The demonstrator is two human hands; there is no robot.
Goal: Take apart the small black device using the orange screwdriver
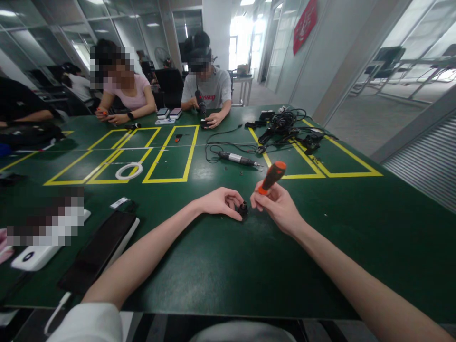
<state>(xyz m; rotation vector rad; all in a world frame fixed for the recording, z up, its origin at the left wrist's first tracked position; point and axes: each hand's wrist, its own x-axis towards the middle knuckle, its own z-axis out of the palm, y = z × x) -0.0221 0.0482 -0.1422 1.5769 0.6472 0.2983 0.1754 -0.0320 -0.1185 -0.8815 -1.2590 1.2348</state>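
Observation:
My left hand (pixel 223 201) rests on the green table (pixel 221 266) with its fingers pinched round a small black part (pixel 243 208). My right hand (pixel 277 205) grips a screwdriver with an orange and black handle (pixel 272 176), tilted up and to the right. The tool's tip points down at the black part, and my fingers hide the tip itself. Both hands meet at the middle of the table.
An electric screwdriver (pixel 238 159) with a cable lies beyond my hands. A tangle of black cables (pixel 290 127) lies at the far right. A black phone (pixel 101 247) and a white power bank (pixel 37 256) lie at left. A white ring (pixel 128 171) sits on yellow markings. Two people sit across.

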